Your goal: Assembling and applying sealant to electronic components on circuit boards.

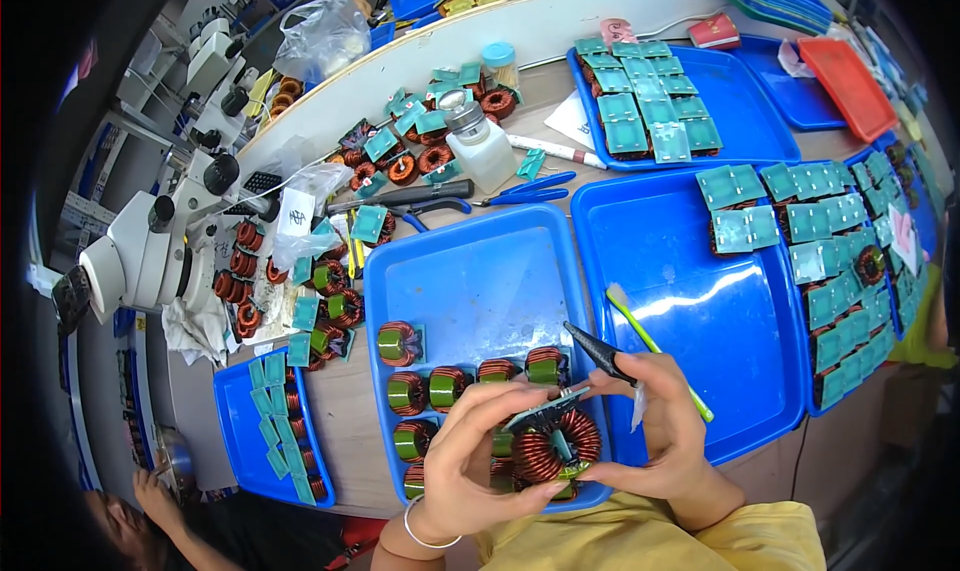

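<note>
Low over the near edge of a blue tray [470,271], my left hand [465,471] grips a toroidal coil [545,453] wound with copper wire, a small circuit board on its upper side. My right hand [665,436] steadies the coil's other side. A black tapered tool [600,351], its exact kind unclear, is also held in the right hand, its point up and left. Coils with green tape, such as this coil [406,393], sit in the tray, partly hidden behind my left hand. A green-handled brush [655,346] lies close beyond my right hand.
On the right, a blue tray [690,371] adjoins more trays of board-topped coils [835,271]. Blue-handled pliers [530,191] and a bottle with a metal top [480,151] stand or lie behind. Left are a microscope [140,251], loose coils and another person's hand [160,501].
</note>
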`<state>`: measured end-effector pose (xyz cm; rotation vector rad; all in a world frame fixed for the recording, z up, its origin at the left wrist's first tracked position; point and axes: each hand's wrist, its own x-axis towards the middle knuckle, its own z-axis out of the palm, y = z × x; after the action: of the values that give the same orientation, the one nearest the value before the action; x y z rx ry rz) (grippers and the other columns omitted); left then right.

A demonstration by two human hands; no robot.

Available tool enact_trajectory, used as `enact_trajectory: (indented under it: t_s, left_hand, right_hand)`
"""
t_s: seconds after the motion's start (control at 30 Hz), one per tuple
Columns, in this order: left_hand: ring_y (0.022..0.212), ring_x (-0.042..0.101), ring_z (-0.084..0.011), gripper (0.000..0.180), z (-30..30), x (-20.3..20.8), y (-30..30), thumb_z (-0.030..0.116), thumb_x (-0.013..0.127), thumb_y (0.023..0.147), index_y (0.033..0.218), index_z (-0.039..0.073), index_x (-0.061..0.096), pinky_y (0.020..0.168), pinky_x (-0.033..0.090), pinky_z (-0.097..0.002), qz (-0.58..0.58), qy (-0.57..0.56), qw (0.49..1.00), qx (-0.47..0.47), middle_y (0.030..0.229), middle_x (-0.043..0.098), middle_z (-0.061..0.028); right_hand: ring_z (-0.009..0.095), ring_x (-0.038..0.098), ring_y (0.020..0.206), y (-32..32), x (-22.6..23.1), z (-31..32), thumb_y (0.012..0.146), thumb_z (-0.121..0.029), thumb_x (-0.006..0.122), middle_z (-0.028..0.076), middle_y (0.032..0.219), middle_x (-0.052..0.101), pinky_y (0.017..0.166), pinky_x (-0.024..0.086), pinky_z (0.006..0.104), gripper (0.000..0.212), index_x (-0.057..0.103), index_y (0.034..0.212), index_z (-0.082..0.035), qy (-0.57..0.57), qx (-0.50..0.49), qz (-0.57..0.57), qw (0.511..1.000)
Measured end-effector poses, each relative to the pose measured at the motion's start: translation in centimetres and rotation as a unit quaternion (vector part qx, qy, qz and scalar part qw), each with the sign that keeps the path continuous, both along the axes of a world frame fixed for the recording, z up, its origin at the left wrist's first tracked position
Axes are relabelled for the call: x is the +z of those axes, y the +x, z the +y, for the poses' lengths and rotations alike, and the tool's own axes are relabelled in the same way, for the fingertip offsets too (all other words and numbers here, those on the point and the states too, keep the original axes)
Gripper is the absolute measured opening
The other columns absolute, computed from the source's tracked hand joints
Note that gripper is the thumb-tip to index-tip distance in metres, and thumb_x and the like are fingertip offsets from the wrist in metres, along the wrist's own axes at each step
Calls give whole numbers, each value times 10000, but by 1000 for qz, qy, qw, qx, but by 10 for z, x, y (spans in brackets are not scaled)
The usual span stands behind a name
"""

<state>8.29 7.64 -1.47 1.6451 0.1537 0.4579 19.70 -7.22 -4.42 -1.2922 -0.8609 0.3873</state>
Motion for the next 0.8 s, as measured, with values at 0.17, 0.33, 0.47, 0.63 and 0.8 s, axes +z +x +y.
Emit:
enact_trajectory:
  t_s: [0.17, 0.33, 0.47, 0.63, 0.8]
  left_hand:
    - [1087, 500, -286, 647, 5, 2, 0, 70, 797, 565, 1128, -78, 516, 974, 347, -429, -16, 63, 998, -7, 1112, 544, -190]
    - [1110, 472, -289, 607, 4, 4, 2, 80, 785, 577, 1112, -62, 536, 988, 320, -433, -19, 64, 998, -9, 1079, 595, -156]
    - [1137, 444, -282, 588, 2, 5, 3, 66, 773, 585, 1111, -60, 540, 994, 308, -422, 1, 22, 1000, -14, 1078, 605, -142]
    - [1148, 432, -278, 601, 0, 2, 3, 57, 771, 587, 1129, -51, 535, 993, 310, -410, 19, 0, 1000, -22, 1126, 556, -161]
    - [1125, 452, -299, 606, 1, -3, 4, 121, 812, 562, 1084, -36, 547, 980, 327, -422, 47, 0, 998, -36, 1177, 490, -183]
  right_hand:
    - [264, 521, 1019, -1, 2, -3, 585, -127, 830, 166, 1118, 526, 848, 422, 337, 795, 418, 1247, 32, -2, -15, -11, 1000]
    - [320, 539, 996, 4, 3, -3, 546, -73, 843, 157, 1146, 394, 784, 513, 457, 945, 287, 1308, -14, 66, 2, -85, 994]
    - [300, 553, 938, 0, 5, -2, 535, -84, 853, 152, 1119, 395, 742, 531, 442, 972, 273, 1313, -28, 80, -45, -122, 988]
    - [278, 557, 904, 0, 8, -5, 526, -96, 862, 149, 1097, 392, 730, 536, 435, 999, 262, 1323, -53, 78, -59, -132, 986]
    - [284, 576, 888, 1, 12, -9, 520, -102, 866, 153, 1118, 388, 727, 524, 406, 1015, 252, 1323, -18, 56, -68, -132, 987]
